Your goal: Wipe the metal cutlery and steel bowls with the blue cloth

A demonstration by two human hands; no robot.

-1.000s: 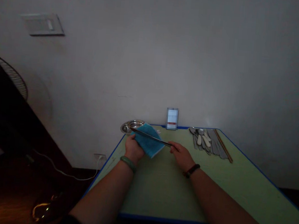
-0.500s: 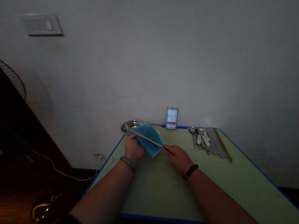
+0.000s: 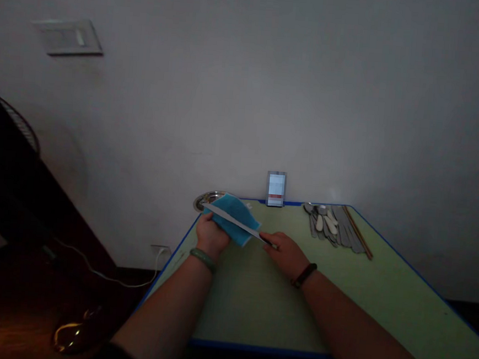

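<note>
A long table knife (image 3: 231,222) is shown lying diagonally across a folded blue cloth (image 3: 229,206), held above the near left part of a green table (image 3: 262,314). The cloth is supported on the left hand (image 3: 211,235), whose fingers are hidden beneath it, so that the grip cannot be told. The knife's right end is pinched between the thumb and fingers of the right hand (image 3: 284,254), with the forearms converging from the lower frame. A jade bangle (image 3: 202,259) and a dark bracelet (image 3: 304,275) are worn on the wrists. A steel dish (image 3: 207,200) is partly hidden behind the cloth. Cutlery (image 3: 331,225) is laid at the far right of the table. Compared with the earlier frame, the knife slopes more steeply, and more of the dish is covered.
</note>
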